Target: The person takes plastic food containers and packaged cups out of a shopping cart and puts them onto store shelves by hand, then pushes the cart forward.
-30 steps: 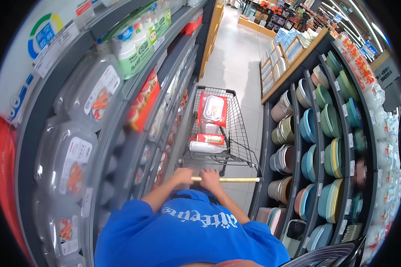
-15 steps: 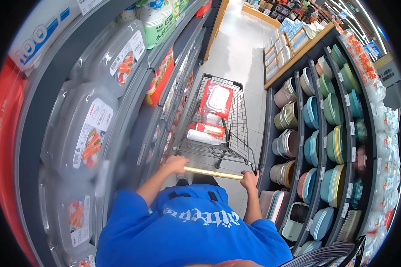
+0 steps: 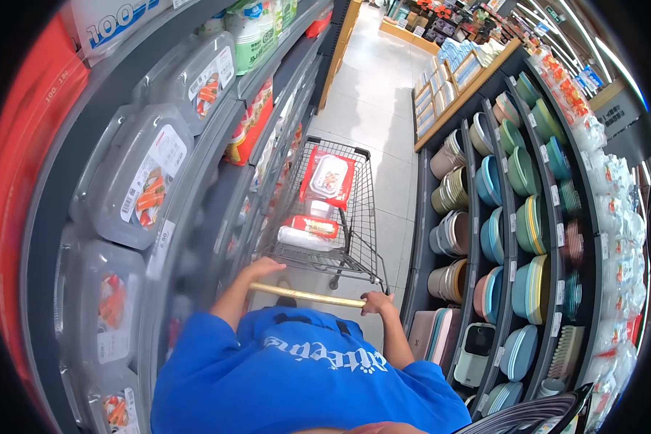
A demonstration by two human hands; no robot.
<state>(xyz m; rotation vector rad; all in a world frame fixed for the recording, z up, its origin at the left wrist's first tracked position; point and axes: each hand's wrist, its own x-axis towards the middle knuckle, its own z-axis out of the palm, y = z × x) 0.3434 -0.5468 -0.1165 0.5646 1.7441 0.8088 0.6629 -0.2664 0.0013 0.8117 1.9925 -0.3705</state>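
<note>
A shopping cart (image 3: 365,249) of dark wire stands ahead of me, with a gold-coloured handle (image 3: 307,295) across its near end. My right hand (image 3: 377,302) is closed around the handle's right end. Over by the left end, my left hand (image 3: 266,267) has its fingers stretched forward; whether its palm touches the bar, I cannot tell. Inside the cart lie a red package with a white tray-shaped picture (image 3: 329,176), a red-wrapped roll (image 3: 313,226) and a white roll-like pack (image 3: 304,239).
Shelves on the left hold clear plastic food containers (image 3: 143,177) and packs of paper cups (image 3: 251,36). On the right, a rack carries stacked basins (image 3: 490,181) and buckets (image 3: 450,192). A tiled aisle floor (image 3: 354,94) runs ahead to a display (image 3: 441,36).
The cart, its handle and both hands have shifted left in view. My left hand's fingers, earlier curled at the handle's left end, are now stretched out. My right hand keeps its hold.
</note>
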